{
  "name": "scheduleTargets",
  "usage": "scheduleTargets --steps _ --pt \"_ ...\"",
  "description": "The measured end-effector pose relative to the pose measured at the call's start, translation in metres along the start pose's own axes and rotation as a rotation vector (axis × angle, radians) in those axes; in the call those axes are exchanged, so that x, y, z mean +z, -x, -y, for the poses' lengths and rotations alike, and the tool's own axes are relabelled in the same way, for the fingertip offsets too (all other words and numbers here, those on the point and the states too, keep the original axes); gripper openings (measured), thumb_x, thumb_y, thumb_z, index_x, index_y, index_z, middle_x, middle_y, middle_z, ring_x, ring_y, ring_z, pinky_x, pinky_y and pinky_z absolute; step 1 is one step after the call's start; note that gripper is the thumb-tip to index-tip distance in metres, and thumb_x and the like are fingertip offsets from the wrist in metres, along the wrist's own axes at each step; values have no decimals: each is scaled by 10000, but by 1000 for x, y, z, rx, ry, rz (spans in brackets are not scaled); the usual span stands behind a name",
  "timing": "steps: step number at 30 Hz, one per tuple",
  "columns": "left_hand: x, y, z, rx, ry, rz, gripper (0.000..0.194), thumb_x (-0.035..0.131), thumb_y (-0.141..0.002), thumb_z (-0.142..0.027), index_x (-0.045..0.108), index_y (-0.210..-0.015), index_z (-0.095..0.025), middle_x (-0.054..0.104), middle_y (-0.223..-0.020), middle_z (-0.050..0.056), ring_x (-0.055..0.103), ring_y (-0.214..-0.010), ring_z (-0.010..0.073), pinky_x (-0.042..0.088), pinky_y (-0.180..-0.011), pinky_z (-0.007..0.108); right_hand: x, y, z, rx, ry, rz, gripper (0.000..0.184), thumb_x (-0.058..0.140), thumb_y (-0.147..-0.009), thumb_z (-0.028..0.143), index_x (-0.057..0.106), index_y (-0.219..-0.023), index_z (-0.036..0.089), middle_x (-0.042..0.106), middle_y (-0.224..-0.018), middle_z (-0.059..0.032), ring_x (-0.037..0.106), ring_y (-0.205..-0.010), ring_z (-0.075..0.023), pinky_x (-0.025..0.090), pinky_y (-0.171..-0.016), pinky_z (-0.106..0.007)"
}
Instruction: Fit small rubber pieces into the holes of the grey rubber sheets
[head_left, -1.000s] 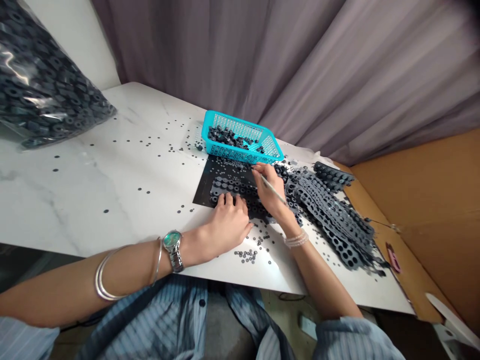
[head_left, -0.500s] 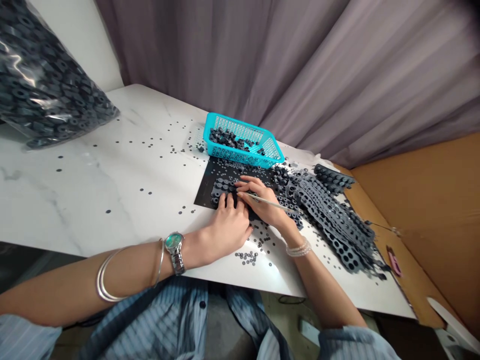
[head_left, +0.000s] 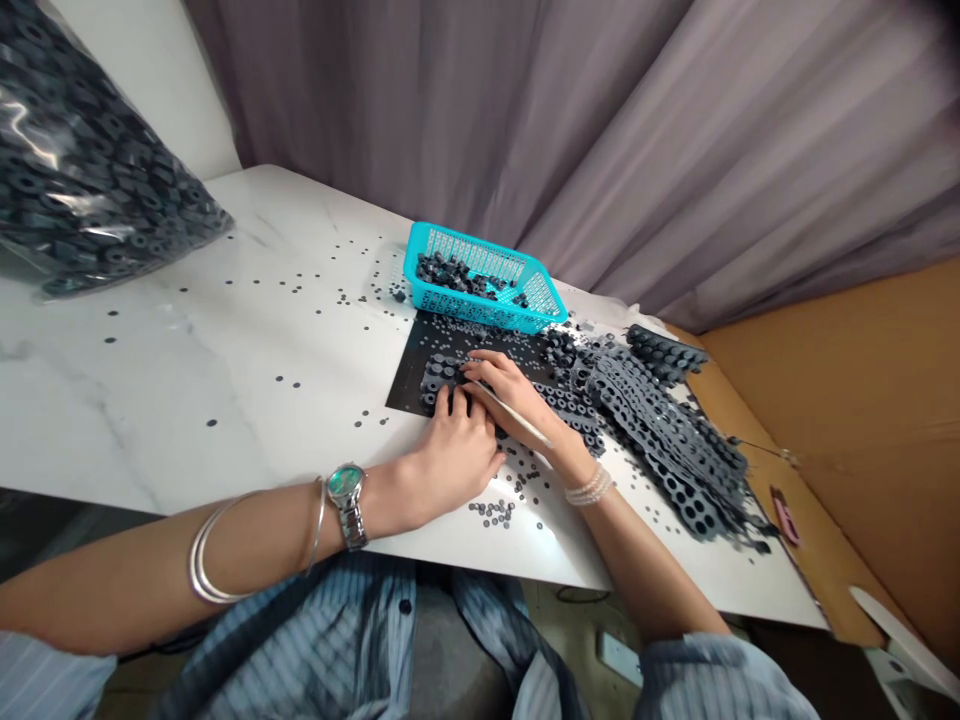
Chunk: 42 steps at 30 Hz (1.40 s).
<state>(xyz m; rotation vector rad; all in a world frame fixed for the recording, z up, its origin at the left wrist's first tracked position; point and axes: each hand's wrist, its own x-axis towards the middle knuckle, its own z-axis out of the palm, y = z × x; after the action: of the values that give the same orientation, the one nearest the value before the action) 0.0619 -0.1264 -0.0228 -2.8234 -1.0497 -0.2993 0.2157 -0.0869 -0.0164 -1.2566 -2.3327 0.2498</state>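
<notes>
My left hand (head_left: pixel 457 452) lies with its fingers spread over a dark grey moulded sheet (head_left: pixel 570 405) with rows of round, holed pieces, pressing on its near edge. Above and right of it, my right hand (head_left: pixel 510 395) pinches a thin pale stick-like tool (head_left: pixel 519 420), whose tip is hidden by the fingers close to the left fingertips. Beneath the sheet is a flat black mat (head_left: pixel 407 388), strewn with tiny dark discs. Just behind the mat, a turquoise basket (head_left: pixel 558 306) contains loose dark rubber-like pieces.
A heap of perforated dark strips (head_left: pixel 667 440) lies to the right, beside cardboard (head_left: pixel 840 420) and a pink-handled tool (head_left: pixel 786 518). A clear bag of dark ring-shaped pieces (head_left: pixel 97 190) stands at the far left. Small discs (head_left: pixel 495 515) dot the white table (head_left: pixel 315 450).
My right hand has come from near the basket, leftward and toward me, to the left fingertips, still gripping the pale tool. The left hand stays in place on the sheet.
</notes>
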Motion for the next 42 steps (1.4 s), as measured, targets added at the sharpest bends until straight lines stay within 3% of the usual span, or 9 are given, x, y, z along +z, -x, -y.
scheduleTargets --steps 7,13,16,18,21,25,31,37,42 --pt "0 0 2 4 18 19 597 422 -944 -438 545 -1301 25 557 -1308 285 497 -1218 422 372 -1008 538 4 -4 -6 -31 -13 -134 268 340 -1004 348 575 -1020 220 623 -1183 -126 460 -1327 -234 471 -1060 -455" --pt "1 0 1 -2 6 11 611 400 -954 -448 519 -1326 22 537 -1346 269 457 -1266 403 365 -1026 521 -28 4 -11 242 -53 -450 170 463 -953 384 580 -979 263 632 -1176 -83 560 -1202 -235 471 -1001 -429" --pt "-5 -2 3 2 39 -18 612 430 -950 -443 503 -1328 33 574 -1281 265 491 -1219 377 375 -1014 502 -47 20 -27 414 -102 -463 210 528 -914 435 585 -844 246 663 -883 -41 628 -984 -231 492 -890 -412" --pt "-13 -4 6 -3 81 -26 534 428 -959 -423 566 -1257 -2 622 -1181 226 531 -1144 338 404 -976 462 -58 32 -40 581 -216 -418 290 573 -872 500 564 -751 236 589 -660 8 623 -759 -198 510 -759 -375" --pt "-26 -10 15 -17 111 -70 430 391 -981 -347 588 -1234 -61 624 -1096 173 537 -1068 296 434 -890 404 -67 44 -51 701 -443 -422 345 592 -840 563 572 -743 232 610 -649 13 639 -719 -181 516 -751 -364" --pt "-31 -17 23 15 63 -145 443 388 -983 -297 466 -1405 -183 556 -1151 135 499 -1046 278 412 -863 392 -70 41 -42 684 -742 -407 366 563 -855 586 603 -864 222 710 -873 -34 702 -936 -219 500 -915 -417" --pt "-22 -28 25 8 -30 -164 529 376 -985 -433 333 -1491 -286 496 -1193 127 461 -1064 295 372 -899 423 -67 27 -14 622 -1044 -358 340 633 -819 567 638 -870 230 756 -856 -32 703 -1026 -252 482 -990 -484" --pt "-16 -36 42 -119 -61 -176 556 349 -989 -446 407 -1436 -120 539 -1157 162 471 -1070 310 374 -883 415 -68 29 -18 650 -1076 -328 367 600 -835 586 649 -919 231 772 -936 -68 666 -1119 -259 478 -991 -483" --pt "-22 -26 41 -120 -72 -144 514 378 -980 -415 515 -1308 -44 583 -1100 180 505 -1033 310 401 -842 413 -58 30 -26 645 -971 -434 334 612 -841 552 608 -877 220 741 -913 -49 692 -1049 -246 492 -936 -411"
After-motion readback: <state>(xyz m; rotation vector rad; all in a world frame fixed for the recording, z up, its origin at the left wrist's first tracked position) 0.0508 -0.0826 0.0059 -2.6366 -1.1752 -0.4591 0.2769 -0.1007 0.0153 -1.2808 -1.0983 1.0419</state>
